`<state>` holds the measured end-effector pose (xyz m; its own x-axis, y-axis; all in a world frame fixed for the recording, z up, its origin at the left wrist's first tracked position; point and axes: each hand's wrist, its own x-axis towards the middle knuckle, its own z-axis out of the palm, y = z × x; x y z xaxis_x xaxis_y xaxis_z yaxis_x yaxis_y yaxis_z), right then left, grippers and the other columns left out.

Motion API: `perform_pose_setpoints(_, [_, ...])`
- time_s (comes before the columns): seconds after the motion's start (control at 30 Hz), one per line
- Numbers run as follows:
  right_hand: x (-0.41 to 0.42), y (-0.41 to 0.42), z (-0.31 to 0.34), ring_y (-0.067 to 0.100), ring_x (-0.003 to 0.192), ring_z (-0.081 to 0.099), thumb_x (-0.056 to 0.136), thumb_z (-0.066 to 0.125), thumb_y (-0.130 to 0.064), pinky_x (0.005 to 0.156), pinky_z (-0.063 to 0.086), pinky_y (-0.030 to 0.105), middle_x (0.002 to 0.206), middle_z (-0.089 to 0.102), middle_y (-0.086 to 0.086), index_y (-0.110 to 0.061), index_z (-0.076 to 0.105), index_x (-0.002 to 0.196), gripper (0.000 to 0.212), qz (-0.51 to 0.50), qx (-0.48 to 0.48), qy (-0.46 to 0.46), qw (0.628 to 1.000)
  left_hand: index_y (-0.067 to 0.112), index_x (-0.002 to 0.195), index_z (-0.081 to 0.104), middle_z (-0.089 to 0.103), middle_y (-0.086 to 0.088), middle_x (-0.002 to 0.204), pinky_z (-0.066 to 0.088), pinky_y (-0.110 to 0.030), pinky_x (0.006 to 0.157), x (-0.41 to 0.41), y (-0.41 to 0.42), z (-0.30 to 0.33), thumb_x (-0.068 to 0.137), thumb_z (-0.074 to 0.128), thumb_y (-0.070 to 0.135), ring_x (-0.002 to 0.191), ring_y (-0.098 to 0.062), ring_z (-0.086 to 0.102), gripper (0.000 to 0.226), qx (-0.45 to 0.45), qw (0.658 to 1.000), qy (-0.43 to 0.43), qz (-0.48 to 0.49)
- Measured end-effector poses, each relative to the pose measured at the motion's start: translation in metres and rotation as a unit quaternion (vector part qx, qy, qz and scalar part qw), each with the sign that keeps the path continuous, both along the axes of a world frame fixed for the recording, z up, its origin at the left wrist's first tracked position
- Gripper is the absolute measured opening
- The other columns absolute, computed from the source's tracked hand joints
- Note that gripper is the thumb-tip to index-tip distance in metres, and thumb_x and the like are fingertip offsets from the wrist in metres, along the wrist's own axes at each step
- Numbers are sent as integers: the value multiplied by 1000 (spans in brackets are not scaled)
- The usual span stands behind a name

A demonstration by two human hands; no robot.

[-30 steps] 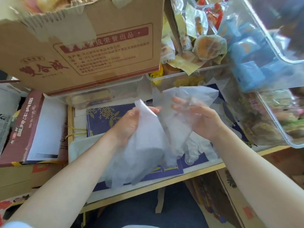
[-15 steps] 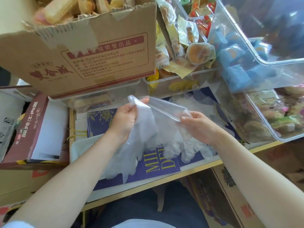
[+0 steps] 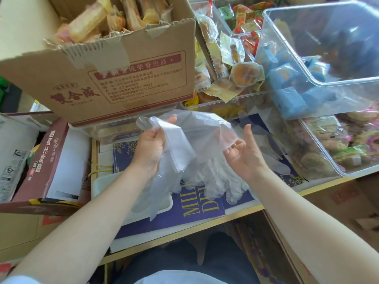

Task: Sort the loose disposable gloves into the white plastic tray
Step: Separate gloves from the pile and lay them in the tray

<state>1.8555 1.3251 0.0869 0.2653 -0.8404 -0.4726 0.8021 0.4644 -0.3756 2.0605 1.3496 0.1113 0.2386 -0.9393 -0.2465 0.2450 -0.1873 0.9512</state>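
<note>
My left hand (image 3: 148, 149) grips a clear disposable glove (image 3: 176, 148) with fingers curled round its cuff, held above the counter (image 3: 205, 223) near its front edge. My right hand (image 3: 244, 155) pinches the neighbouring film, thumb raised. More loose gloves (image 3: 221, 185) hang below, and the white plastic tray (image 3: 98, 185) sits at the counter's left edge, beneath my left wrist.

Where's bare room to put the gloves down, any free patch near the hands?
Some: the white plastic tray, between the maroon box and the purple board, shows bare floor at its left end. The board's near strip by the yellow edge is also bare. Crowded: clear bins right, cardboard box behind. Both hands hold gloves above.
</note>
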Motion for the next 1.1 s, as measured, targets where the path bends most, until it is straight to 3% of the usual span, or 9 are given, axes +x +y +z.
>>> perform_pose_setpoints(0.17, [22,11,-6,23,101,64,94,53,-27,85,56,30,108,60,16,-11,39,121,34,5,37,73,997,21,107,67,68,11,82,48,-11,59,-2,-1,1,95,50,10,66,3,61,24,25,998,29,54])
perform_pose_setpoints(0.3, [24,16,2,24,88,66,90,53,1,77,56,28,94,61,12,-41,15,136,73,27,-189,278,942,17,111,66,69,6,89,52,-15,67,6,-3,-8,96,47,8,74,-2,65,27,61,995,5,80])
perform_pose_setpoints(0.33, [23,17,1,21,86,67,87,52,5,78,56,28,104,61,13,-46,11,138,84,59,-300,389,869,15,113,66,69,4,88,52,-19,70,9,-5,-10,95,47,8,76,-5,65,27,80,993,5,86])
perform_pose_setpoints(0.43, [23,14,-16,23,75,64,77,49,-1,64,56,39,96,67,9,-33,35,140,72,85,-526,702,473,11,111,67,70,1,81,51,-24,71,14,-7,-13,94,51,10,74,-11,64,24,136,987,35,83])
perform_pose_setpoints(0.53, [30,9,-20,29,75,53,78,63,-11,62,51,40,82,59,7,-15,71,88,13,6,-540,771,338,10,106,68,69,-1,80,52,-19,62,15,-6,-14,94,51,9,73,-13,63,21,148,988,17,50])
perform_pose_setpoints(0.63, [30,-1,-13,27,110,39,77,67,-23,89,33,39,116,51,6,-19,67,65,12,-51,-485,794,364,12,102,67,64,-2,80,50,-21,62,22,-3,-22,94,49,13,73,-14,60,19,155,986,-61,11])
perform_pose_setpoints(0.73, [20,-18,-1,33,131,32,80,64,-19,102,18,36,136,49,9,-16,63,68,13,-37,-459,800,386,13,72,54,48,-3,67,29,-30,57,40,-1,-32,93,50,27,63,-20,45,26,138,921,-360,-56])
perform_pose_setpoints(0.9, [4,-36,26,6,55,48,95,46,-8,62,39,17,65,58,2,0,54,81,18,61,-359,688,628,14,66,42,45,-4,61,23,-34,52,65,-2,-28,97,40,24,65,-30,43,33,98,800,-586,-89])
perform_pose_setpoints(1.1, [-12,-54,34,10,36,48,94,42,-5,46,44,19,38,51,-3,-10,51,63,33,49,-221,616,755,15,71,43,53,-7,71,30,-33,55,73,-17,-22,97,37,33,73,-31,50,32,142,765,-617,-121])
